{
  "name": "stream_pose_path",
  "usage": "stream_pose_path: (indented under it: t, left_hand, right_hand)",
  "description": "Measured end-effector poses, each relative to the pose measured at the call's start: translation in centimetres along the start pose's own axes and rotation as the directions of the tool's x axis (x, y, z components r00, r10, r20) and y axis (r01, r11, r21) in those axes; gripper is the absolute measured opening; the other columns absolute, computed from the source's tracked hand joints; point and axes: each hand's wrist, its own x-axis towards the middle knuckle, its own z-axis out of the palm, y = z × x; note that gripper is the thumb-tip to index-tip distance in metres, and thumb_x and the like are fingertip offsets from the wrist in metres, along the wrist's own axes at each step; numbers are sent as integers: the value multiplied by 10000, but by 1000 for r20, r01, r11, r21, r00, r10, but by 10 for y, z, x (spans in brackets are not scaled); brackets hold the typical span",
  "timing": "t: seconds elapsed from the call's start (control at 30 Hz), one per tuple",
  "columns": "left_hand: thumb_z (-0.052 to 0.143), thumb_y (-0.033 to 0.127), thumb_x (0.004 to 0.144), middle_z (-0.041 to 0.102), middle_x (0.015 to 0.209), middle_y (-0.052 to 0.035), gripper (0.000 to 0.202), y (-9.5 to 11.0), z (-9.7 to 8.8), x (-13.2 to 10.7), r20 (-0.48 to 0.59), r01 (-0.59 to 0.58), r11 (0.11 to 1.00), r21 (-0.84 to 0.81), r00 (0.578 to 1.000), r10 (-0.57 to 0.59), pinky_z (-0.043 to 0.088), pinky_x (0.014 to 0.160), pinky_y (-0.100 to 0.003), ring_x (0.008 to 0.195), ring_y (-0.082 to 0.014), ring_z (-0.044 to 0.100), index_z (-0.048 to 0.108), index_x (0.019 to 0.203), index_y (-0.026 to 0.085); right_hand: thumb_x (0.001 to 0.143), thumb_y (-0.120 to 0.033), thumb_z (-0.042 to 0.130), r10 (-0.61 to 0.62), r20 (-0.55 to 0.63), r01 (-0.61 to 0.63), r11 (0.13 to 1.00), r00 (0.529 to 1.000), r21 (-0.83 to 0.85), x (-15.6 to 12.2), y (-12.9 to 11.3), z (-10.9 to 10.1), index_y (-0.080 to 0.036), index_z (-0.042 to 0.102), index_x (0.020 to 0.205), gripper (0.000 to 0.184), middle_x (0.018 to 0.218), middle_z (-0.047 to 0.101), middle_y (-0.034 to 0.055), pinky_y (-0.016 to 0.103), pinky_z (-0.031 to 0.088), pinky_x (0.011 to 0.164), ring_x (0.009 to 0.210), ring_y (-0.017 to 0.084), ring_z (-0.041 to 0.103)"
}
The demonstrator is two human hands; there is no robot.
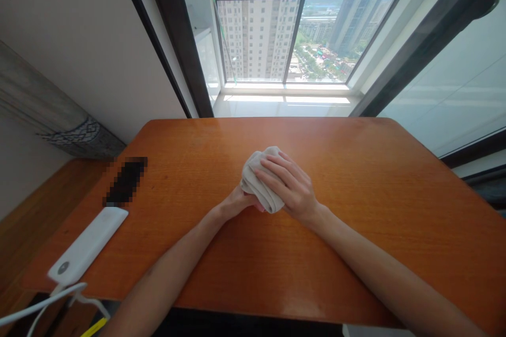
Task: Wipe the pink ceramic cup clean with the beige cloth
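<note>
A folded light-grey cloth (261, 178) is held between my two hands above the middle of the wooden table (356, 179). My left hand (242, 202) grips it from below and the left, with most of its fingers hidden under the cloth. Across the top and right side of the cloth lies my right hand (293, 184), its fingers bent over the fabric. A bit of something pink shows beneath the cloth by my left hand; I cannot tell whether it is fingertips or another thing.
At the table's left side lies a white power strip (89, 245) with white cables (51, 303) running off the near edge. Beyond it is a dark, pixelated object (125, 181). A window (284, 37) stands behind the table, and a grey curtain (59, 105) hangs at the left.
</note>
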Motion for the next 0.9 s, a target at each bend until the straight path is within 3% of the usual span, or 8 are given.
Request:
stream_pose_path:
  t: [0.13, 0.23, 0.33, 0.47, 0.57, 0.67, 0.77, 0.9]
  left_hand:
    - [905, 479, 781, 797, 958, -55, 452, 6, 2, 2, -57, -104, 994, -16, 993, 102, 603, 869, -364, 947, -275, 757, 792, 1048, 133]
    - [878, 601, 777, 752, 1347, -117, 790, 13, 4, 5, -94, -154, 987, -52, 984, 149, 566, 1060, -414, 1224, -332, 712, 677, 1413, 178]
    - [868, 584, 800, 667, 1511, -142, 874, 16, 5, 5, -70, -153, 987, -48, 986, 150, 491, 1184, -467, 1394, -382, 623, 590, 1535, 201]
    - [914, 539, 755, 686, 1481, -121, 825, 16, 5, 2, -78, -130, 991, 7, 988, 130, 472, 1202, -476, 1414, -387, 599, 647, 1459, 199]
    - [893, 558, 767, 792, 1091, -103, 527, 17, 7, 1, -22, -68, 996, 49, 997, 69, 570, 1011, -438, 1083, -312, 725, 771, 1076, 150]
    - [870, 510, 801, 732, 771, -54, 374, 21, 8, 1, 52, 6, 995, 99, 999, -11, 586, 795, -394, 788, -231, 685, 729, 764, 165]
    - [927, 435, 749, 742, 786, -41, 315, 20, 9, 1, 7, 2, 997, 77, 1000, -3, 590, 772, -392, 792, -232, 687, 747, 775, 177]
    - [959, 537, 695, 792, 1123, -87, 612, 16, 8, 3, -101, -74, 996, -45, 993, 69, 588, 939, -397, 1038, -283, 730, 776, 1152, 172]
  right_hand:
    - [1039, -271, 705, 217, -68, -210, 972, 974, 101, -2, -2, 10, -277, 652, 1533, 497, 1482, 711, 132, 553, 543, 1223, 1395, 337, 670]
    - [1050, -254, 636, 508, -81, -472, 840, 858, 268, -8, 0, 24, -263, 732, 1406, 369, 1369, 777, 104, 460, 627, 1100, 1251, 287, 753]
    - [1043, -234, 591, 624, -38, -570, 735, 781, 368, -14, 4, 32, -255, 756, 1345, 345, 1288, 813, 76, 420, 652, 1037, 1163, 260, 785]
    - [1067, -287, 614, 459, -56, -433, 867, 887, 248, -12, 7, 21, -288, 699, 1458, 400, 1419, 749, 103, 493, 589, 1152, 1321, 300, 714]
    - [1065, -308, 664, 189, -43, -185, 980, 981, 77, -6, 8, 9, -317, 633, 1550, 486, 1500, 705, 109, 590, 509, 1249, 1428, 343, 648]
    - [1070, -266, 666, 2, 20, -2, 1000, 1000, -2, -1, 7, 2, -344, 606, 1572, 512, 1473, 731, 80, 630, 483, 1275, 1430, 336, 654]
    - [1061, -297, 690, 21, 13, -22, 999, 1000, 40, 0, 4, 3, -329, 615, 1568, 513, 1461, 736, 87, 612, 502, 1269, 1419, 338, 663]
    - [1043, -332, 702, 322, -65, -308, 936, 944, 169, -7, 6, 15, -295, 693, 1480, 438, 1463, 727, 111, 524, 567, 1202, 1365, 328, 694]
